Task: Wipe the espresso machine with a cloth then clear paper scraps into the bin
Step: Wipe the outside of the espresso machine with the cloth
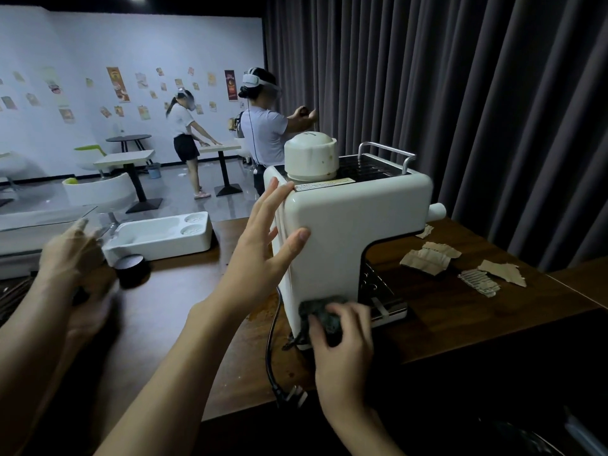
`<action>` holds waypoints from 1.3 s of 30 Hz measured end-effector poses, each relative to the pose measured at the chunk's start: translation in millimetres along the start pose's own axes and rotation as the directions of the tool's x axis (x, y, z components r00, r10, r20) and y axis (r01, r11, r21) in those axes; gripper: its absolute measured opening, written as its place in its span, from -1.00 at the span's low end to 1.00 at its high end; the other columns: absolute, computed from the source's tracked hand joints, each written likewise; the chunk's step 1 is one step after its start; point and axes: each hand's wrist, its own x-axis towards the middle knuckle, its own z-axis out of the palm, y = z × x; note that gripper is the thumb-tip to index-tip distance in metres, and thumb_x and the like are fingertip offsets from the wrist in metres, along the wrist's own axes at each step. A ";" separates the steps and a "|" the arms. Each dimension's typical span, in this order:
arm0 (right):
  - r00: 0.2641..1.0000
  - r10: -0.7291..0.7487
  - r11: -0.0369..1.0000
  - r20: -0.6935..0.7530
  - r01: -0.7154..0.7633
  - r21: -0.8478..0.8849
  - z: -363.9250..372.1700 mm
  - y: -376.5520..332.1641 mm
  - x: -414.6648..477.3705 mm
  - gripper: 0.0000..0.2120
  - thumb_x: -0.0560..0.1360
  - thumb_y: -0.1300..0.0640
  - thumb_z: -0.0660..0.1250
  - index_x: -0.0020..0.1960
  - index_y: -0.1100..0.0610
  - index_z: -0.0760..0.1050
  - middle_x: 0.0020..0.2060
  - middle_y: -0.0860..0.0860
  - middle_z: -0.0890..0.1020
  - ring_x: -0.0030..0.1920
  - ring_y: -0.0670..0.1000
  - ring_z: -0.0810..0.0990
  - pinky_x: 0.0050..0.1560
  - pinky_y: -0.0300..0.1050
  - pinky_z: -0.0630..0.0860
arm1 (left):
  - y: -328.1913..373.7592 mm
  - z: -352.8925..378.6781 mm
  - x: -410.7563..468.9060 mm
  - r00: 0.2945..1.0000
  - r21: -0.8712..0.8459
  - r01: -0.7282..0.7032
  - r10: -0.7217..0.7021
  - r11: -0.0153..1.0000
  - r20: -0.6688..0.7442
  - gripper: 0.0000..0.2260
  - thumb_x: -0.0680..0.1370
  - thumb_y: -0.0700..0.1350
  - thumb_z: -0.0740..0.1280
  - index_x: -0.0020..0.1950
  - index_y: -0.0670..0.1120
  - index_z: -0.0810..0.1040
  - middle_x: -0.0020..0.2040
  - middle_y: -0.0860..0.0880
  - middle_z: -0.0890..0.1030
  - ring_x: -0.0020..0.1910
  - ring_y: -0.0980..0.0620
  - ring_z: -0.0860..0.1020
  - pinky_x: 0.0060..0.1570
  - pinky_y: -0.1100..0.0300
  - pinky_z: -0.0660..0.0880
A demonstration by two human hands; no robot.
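The right hand (342, 334), nearest the camera at about 5 o'clock, has its fingers curled around a dark cloth (324, 312) and presses it against the lower side of the espresso machine (332, 238), close to the base. The cloth sits bunched under the fingertips, touching the white casing, with a loose corner hanging toward the table (460, 311). The left hand (263, 238) is at about 11 o'clock from the cloth, spread flat with fingers apart, palm against the machine's upper rear corner and thumb lying across its side panel.

The espresso machine stands upright on the dark wooden table at the centre, with a white domed cap (311, 156) on top and a metal rail (386, 153) around the cup tray. A black power cord (271, 350) runs from its back down to a plug (292, 394) on the table edge at 6 o'clock. Brown paper scraps (427, 258) lie on the table at 3 o'clock from the machine, well apart from both hands, with more torn pieces (493, 274) just beyond them.

At 9 o'clock another person's hand (74, 255) appears, blurred, near a small black round container (131, 269). Behind it rests a white moulded foam tray (161, 236). In the background at 11 o'clock two people wearing headsets stand by small tables, and a dark curtain (460, 93) hangs behind the machine.
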 end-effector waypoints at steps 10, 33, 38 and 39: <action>0.994 0.100 0.982 0.040 -0.092 -0.167 -19.0 24.5 7.3 -0.80 0.40 0.21 0.52 0.01 0.16 0.62 0.05 -0.02 0.57 0.01 -0.15 0.48 -0.06 -0.45 0.34 | 0.3 3.1 -1.6 1.000 0.006 -0.013 0.013 1.000 -0.017 -0.46 0.54 0.22 0.32 0.48 0.42 0.21 0.62 0.28 0.06 0.58 0.18 0.14 0.51 -0.14 0.27; 0.990 0.122 0.992 0.070 -0.124 0.017 -31.2 35.2 3.0 -0.80 0.40 0.34 0.49 -0.02 0.16 0.61 -0.04 -0.04 0.54 -0.04 -0.01 0.57 0.00 -0.14 0.55 | 1.6 10.1 -2.9 0.997 0.012 -0.003 0.004 1.000 -0.073 -0.42 0.55 0.18 0.33 0.53 0.31 0.20 0.62 0.19 0.10 0.59 0.13 0.16 0.49 -0.18 0.29; 0.943 0.309 0.951 -0.120 -0.310 0.009 -66.2 65.6 42.2 -0.85 0.46 0.29 0.43 -0.01 0.11 0.55 0.02 0.01 0.50 0.01 0.05 0.55 -0.12 -0.23 0.48 | 1.3 10.1 -3.0 0.997 0.050 0.005 -0.001 0.999 -0.075 -0.41 0.55 0.19 0.32 0.53 0.30 0.18 0.62 0.18 0.09 0.59 0.11 0.15 0.48 -0.19 0.30; 0.933 0.346 0.936 -0.097 -0.350 -0.028 -70.3 72.9 48.8 -0.88 0.48 0.25 0.42 0.00 0.14 0.56 0.03 0.01 0.50 0.03 0.06 0.55 -0.12 -0.23 0.47 | 1.2 10.3 -3.1 0.997 0.048 0.004 0.000 0.999 -0.075 -0.41 0.55 0.18 0.32 0.53 0.30 0.18 0.62 0.19 0.09 0.59 0.12 0.15 0.48 -0.20 0.30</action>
